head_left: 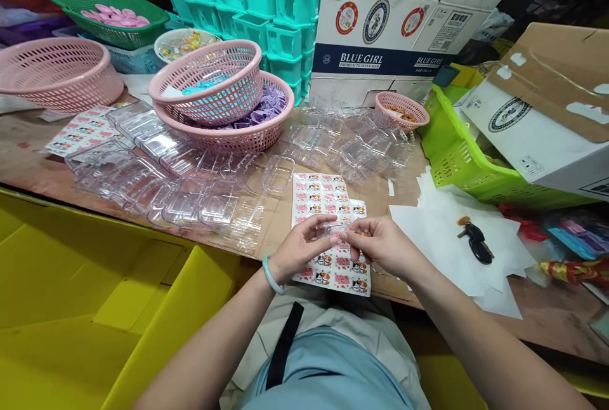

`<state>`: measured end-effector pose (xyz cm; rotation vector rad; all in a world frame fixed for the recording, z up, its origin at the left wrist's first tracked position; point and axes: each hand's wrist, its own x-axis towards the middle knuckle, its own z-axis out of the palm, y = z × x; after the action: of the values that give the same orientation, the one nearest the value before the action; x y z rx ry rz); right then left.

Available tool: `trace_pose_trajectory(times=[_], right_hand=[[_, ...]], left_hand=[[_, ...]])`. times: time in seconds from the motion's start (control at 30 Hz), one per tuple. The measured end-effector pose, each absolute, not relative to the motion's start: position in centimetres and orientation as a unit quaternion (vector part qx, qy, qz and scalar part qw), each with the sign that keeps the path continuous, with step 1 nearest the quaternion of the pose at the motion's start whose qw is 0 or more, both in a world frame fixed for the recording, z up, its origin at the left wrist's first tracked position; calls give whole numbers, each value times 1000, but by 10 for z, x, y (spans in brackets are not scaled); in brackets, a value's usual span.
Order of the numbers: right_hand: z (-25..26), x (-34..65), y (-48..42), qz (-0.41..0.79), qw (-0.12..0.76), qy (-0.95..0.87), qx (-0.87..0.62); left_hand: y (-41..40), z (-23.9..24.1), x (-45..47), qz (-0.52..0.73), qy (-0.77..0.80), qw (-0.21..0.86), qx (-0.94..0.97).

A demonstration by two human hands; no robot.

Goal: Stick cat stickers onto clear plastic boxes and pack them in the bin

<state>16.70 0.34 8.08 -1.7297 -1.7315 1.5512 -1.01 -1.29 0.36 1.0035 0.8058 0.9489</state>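
My left hand [301,247] and my right hand [380,244] meet over a sticker sheet [328,207] printed with cat pictures, at the table's near edge. Together they pinch a small clear plastic case [335,232] between their fingertips. A green bangle sits on my left wrist. Rows of the same clear cases [157,175] lie spread to the left, and a further heap of clear cases [352,143] lies behind the sheet.
Stacked pink baskets [223,89] hold purple and blue pieces. Another pink basket [57,70] and a green one [107,7] stand far left. A lime crate [457,156], white paper with a dark clip [476,246], teal crates and beer cartons ring the table. Yellow bins sit below left.
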Motion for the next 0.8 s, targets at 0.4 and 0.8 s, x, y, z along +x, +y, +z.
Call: trace_pose_trajectory(times=[0.4, 0.8], right_hand=[[77, 171, -17, 159, 227, -752, -598], [30, 180, -17, 59, 299, -757, -579]], left_hand=[[-11, 6, -4, 430, 396, 685, 435], [-12, 6, -6, 438, 362, 713, 412]])
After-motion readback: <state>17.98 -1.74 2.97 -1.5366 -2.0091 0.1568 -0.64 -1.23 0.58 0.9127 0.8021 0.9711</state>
